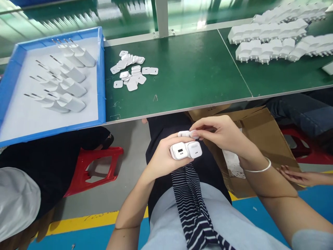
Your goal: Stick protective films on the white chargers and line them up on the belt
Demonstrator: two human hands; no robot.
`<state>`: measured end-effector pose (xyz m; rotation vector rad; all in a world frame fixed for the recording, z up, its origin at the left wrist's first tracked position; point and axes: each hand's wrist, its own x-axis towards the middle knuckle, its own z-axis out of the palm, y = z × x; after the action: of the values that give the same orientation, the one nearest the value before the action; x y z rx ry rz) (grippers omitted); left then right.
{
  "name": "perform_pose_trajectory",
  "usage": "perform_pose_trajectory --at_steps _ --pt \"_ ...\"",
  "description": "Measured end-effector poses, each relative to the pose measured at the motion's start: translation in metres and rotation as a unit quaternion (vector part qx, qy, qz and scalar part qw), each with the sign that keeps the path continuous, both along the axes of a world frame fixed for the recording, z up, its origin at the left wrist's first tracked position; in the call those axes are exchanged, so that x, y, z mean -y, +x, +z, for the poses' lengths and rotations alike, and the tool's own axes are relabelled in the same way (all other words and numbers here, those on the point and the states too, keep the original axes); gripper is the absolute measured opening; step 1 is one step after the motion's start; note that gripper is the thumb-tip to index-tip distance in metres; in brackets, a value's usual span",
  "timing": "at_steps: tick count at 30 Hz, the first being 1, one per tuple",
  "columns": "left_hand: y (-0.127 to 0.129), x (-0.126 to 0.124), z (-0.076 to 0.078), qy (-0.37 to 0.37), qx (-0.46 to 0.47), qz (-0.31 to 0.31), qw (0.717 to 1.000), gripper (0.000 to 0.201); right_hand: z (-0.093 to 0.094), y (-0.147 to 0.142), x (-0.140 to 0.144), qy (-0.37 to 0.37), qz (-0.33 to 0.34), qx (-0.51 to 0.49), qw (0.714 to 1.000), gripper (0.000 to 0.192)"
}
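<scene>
Low over my lap, my left hand [166, 152] is wrapped around two white charger plugs side by side. The left charger plug [179, 151] shows a wide port and a narrow one on its end; the right charger plug [195, 150] shows one small slot. Small white plates [183, 133] rest along the top of that hand, by the index finger. My right hand [217, 132] pinches the plate at their right end between thumb and fingertips. Its fingertips partly cover that plate. Similar loose white plates [132, 83] lie piled on the green bench [187, 69].
At left, a blue-rimmed tray [102, 80] holds several white plugs with pins up. Rows of white chargers [267, 33] stand at the bench's far right. Below are a cardboard box [270, 139], a red stool [111, 166], and a nearby person's hand [299, 176] at right.
</scene>
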<state>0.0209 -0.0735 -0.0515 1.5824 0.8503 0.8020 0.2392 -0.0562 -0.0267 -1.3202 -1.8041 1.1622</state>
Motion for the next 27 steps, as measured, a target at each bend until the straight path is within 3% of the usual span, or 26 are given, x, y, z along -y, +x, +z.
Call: perform_pose_trajectory --at_steps 5,9,12,17,21,27 --pt "0.000 0.001 -0.008 0.048 -0.011 0.053 0.997 0.044 -0.003 0.010 0.002 0.063 -0.110 -0.009 0.992 0.010" --pt "0.006 0.000 -0.020 0.131 -0.028 0.129 0.983 0.040 -0.005 0.007 0.015 0.019 -0.149 -0.094 0.984 0.010" --pt "0.010 0.000 -0.026 0.185 -0.030 0.155 0.970 0.041 -0.005 -0.007 0.032 -0.036 -0.145 -0.196 0.969 0.005" --pt "0.012 -0.001 -0.025 0.221 -0.037 0.148 0.963 0.045 -0.006 -0.034 0.046 -0.142 -0.125 -0.300 0.935 0.022" --pt "0.011 0.000 -0.022 0.241 -0.049 0.142 0.959 0.043 -0.007 -0.039 0.043 -0.177 -0.120 -0.344 0.914 0.021" --pt "0.011 0.003 -0.021 0.263 -0.057 0.147 0.952 0.042 -0.006 -0.038 0.039 -0.199 -0.100 -0.350 0.910 0.022"
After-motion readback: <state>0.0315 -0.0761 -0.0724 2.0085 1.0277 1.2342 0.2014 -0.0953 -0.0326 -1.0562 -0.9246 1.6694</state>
